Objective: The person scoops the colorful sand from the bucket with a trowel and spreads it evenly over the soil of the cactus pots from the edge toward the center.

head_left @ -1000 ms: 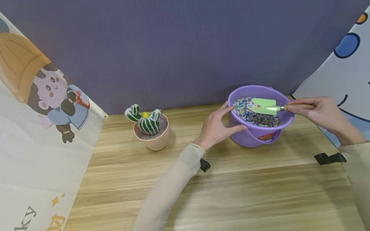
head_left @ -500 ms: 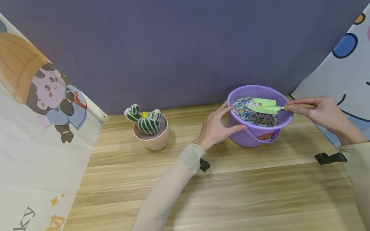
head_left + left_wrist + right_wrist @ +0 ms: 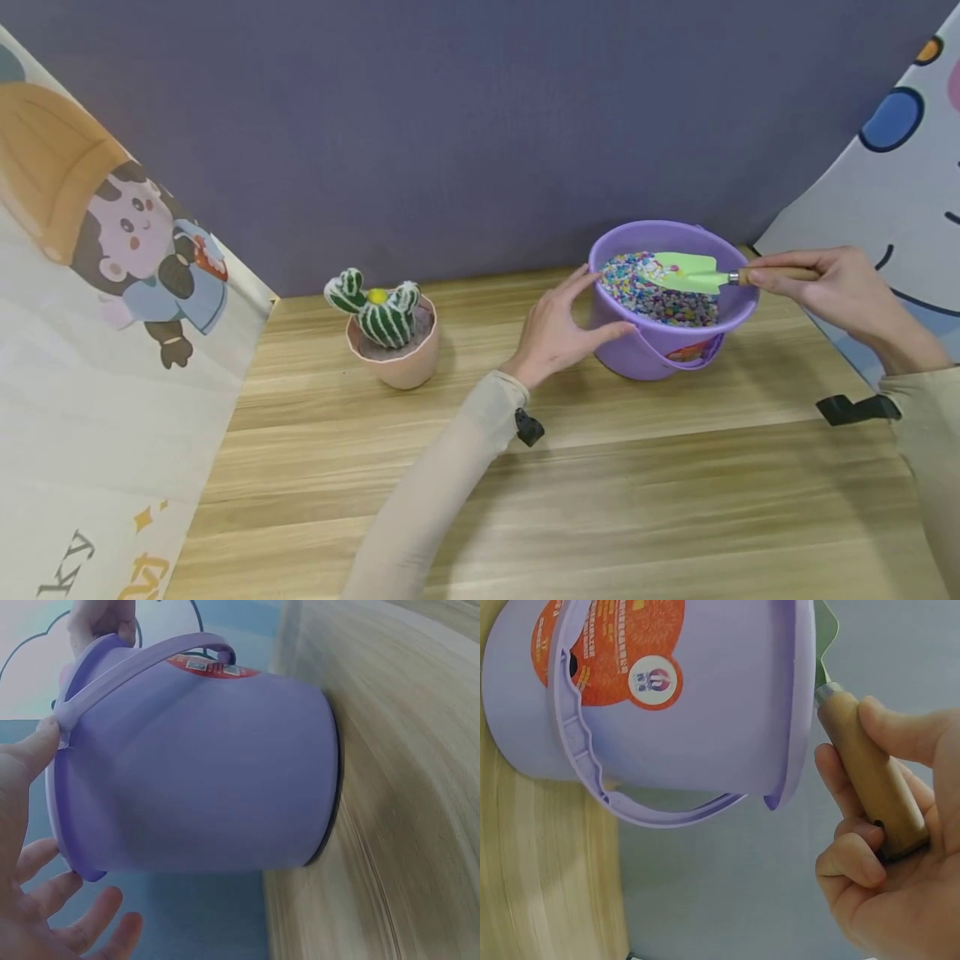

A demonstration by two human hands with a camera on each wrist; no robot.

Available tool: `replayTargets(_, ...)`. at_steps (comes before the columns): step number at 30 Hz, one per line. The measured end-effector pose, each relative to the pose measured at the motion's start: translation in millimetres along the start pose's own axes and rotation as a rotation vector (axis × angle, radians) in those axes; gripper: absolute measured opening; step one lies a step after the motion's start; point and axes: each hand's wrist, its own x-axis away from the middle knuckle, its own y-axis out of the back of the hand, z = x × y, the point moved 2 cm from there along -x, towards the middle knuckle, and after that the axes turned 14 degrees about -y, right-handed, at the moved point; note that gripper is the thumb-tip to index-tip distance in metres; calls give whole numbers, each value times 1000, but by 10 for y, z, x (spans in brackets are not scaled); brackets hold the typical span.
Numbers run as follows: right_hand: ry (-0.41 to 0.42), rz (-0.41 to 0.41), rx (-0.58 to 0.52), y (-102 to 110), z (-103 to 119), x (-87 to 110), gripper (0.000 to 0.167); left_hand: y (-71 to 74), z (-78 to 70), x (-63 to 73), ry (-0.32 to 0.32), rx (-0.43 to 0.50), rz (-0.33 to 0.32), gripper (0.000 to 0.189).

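Note:
A purple bucket [image 3: 637, 354] stands upright toward the right of the head view, partly filled with small multicoloured pebbles [image 3: 630, 287]. My left hand [image 3: 551, 333] rests against its left side with fingers spread, thumb and fingertips at the rim. In the left wrist view that thumb [image 3: 41, 742] touches the rim beside the handle hinge. My right hand [image 3: 847, 292] grips the wooden handle [image 3: 874, 776] of a small garden trowel. The trowel's light green blade [image 3: 693, 271] lies nearly level inside the bucket, a few pebbles on its tip, some bright white and pink.
A pinkish pot [image 3: 408, 367] with a knitted-looking green cactus [image 3: 386, 323] stands left of the bucket on the wood-grain table [image 3: 637, 500]. A dark grey-blue wall [image 3: 480, 142] rises close behind. Panels with cartoon prints [image 3: 135, 225] flank both sides. The bucket's handle [image 3: 660, 817] hangs down in front.

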Motion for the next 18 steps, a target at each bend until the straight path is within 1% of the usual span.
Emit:
replayTargets(4,-3,2,1,-11,48,-2,19,47,19,30,9,4,6,96)
replayTargets(7,6,5,3,-20,79,-4,25,88,35,57,17,1,14,97)
replayTargets(11,21,8,0,-46,122,-3,33,151,54,100,28,1,8,96)
replayTargets(16,36,7,-2,-86,193,-3,31,237,86,163,32,1,-10,94)
replayTargets(18,41,7,0,-99,229,-2,33,276,103,187,36,-1,-18,93)
